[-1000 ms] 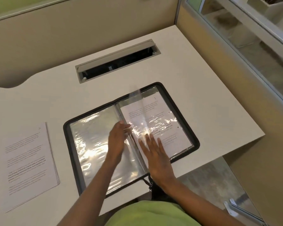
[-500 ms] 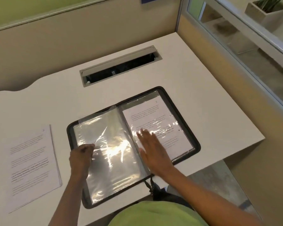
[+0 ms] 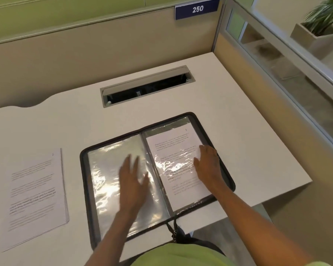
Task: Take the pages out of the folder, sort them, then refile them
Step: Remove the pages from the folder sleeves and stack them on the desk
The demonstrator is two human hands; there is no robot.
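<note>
Above, a sign [image 3: 197, 9] reads 250; left hand [image 3: 132, 179] and right hand [image 3: 207, 164] lie flat on the folder [image 3: 104, 181].

A white desk [image 3: 238, 135] is enclosed at the back by a beige partition [image 3: 81, 60], on which a blue sign [image 3: 197, 9] reading 250 is mounted. An open cable hatch [image 3: 146, 86] is set into the desktop. On the right, a potted plant [image 3: 322, 25] is seen through a glazed panel [image 3: 273, 60].

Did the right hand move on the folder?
Yes. The right hand slid across the printed page, away from the folder's spine toward its right edge.
</note>
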